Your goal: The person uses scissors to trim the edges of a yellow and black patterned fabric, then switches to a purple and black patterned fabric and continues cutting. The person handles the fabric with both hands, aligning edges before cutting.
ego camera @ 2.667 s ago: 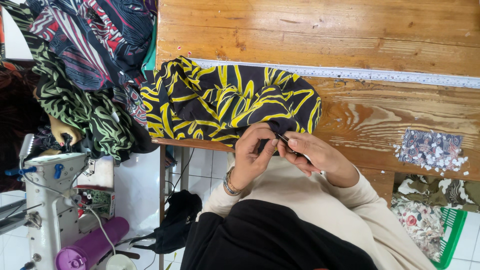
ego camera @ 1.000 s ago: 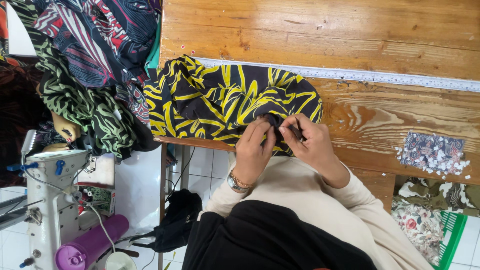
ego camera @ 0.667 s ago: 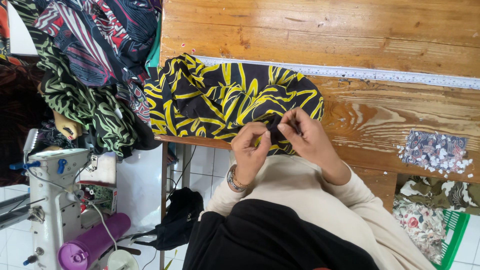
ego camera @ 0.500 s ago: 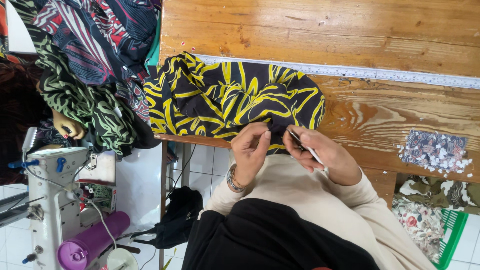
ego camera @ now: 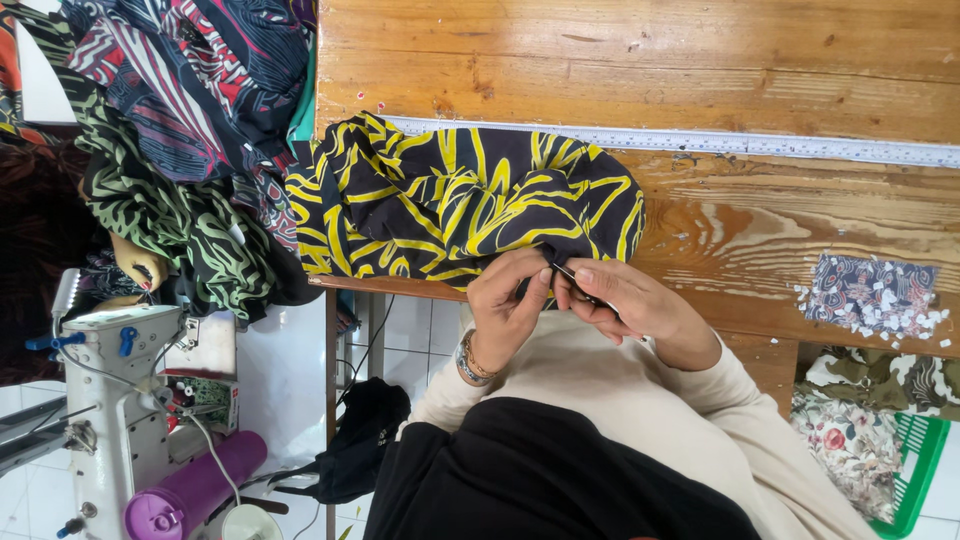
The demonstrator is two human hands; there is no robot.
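Both hands pinch the black-and-yellow fabric [ego camera: 460,205] at its near edge: left hand [ego camera: 510,310] closed on the cloth, right hand [ego camera: 625,305] also gripping a small dark tool [ego camera: 572,282]. The fabric lies bunched on the wooden surface [ego camera: 700,60], just below the measuring tape [ego camera: 780,145].

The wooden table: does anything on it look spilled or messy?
Yes. Small white scraps lie scattered on and around a dark patterned cloth patch at the table's right edge, some loose on the bare wood. The black-and-yellow fabric is bunched, not flat.
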